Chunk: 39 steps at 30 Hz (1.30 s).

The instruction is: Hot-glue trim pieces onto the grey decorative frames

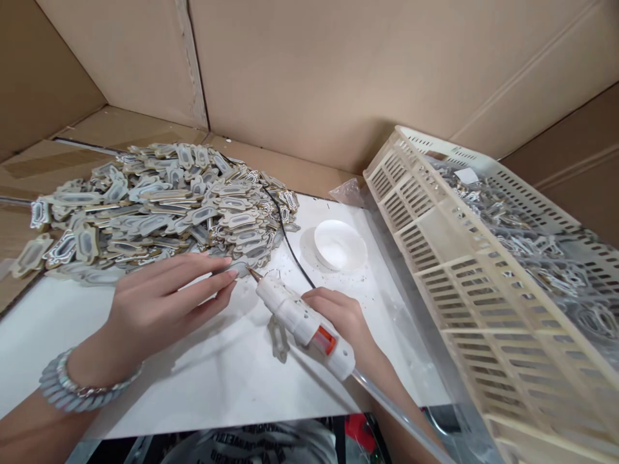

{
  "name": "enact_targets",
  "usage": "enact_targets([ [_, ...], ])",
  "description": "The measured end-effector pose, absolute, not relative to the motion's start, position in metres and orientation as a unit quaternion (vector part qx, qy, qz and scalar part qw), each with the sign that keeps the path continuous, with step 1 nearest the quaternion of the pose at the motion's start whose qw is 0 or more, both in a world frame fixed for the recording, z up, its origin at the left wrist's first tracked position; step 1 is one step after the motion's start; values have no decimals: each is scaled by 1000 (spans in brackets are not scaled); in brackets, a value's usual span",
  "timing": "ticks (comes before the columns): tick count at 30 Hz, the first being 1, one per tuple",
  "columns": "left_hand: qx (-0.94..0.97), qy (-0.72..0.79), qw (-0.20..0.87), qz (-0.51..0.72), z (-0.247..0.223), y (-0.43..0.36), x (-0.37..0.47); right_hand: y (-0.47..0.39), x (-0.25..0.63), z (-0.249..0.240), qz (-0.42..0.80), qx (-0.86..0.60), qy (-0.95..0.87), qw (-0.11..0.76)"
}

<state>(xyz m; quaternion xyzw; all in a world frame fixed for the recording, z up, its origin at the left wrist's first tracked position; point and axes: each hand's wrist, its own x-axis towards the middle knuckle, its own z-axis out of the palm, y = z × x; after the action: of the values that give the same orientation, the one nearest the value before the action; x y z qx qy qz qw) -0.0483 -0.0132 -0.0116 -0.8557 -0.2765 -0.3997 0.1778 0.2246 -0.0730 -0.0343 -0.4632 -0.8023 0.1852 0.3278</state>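
My left hand (164, 303) is closed, pinching a small flat frame-shaped piece (238, 268) between its fingertips over the white tabletop. In my right hand (341, 316) is a white glue gun (300, 319) with an orange-red switch, and a clear glue stick (396, 412) trails from its back end. The brass-coloured nozzle touches or nearly touches the held piece; I cannot tell which. My right fingers are partly hidden behind the gun body. Another grey piece (278, 338) lies on the table just below the gun.
A large heap of similar pieces (159, 206) covers the back left. A white bowl (340, 245) stands right of the centre, with a black cable (285, 235) beside it. On the right, a cream plastic crate (435, 258) holds bagged parts (522, 238). Cardboard walls (309, 77) enclose the back.
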Motion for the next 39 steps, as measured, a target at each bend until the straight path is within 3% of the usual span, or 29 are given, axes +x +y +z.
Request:
enact_targets([
  [27, -844, -307, 182, -401, -11, -20, -45, -72, 227, -33, 208, -477, -779, 349],
  [32, -834, -328, 33, -443, -8, -27, -30, -72, 225, -21, 243, -524, -715, 394],
  [39, -761, -391, -230, -464, -12, -54, 12, -76, 226, -6, 471, -533, -590, 382],
])
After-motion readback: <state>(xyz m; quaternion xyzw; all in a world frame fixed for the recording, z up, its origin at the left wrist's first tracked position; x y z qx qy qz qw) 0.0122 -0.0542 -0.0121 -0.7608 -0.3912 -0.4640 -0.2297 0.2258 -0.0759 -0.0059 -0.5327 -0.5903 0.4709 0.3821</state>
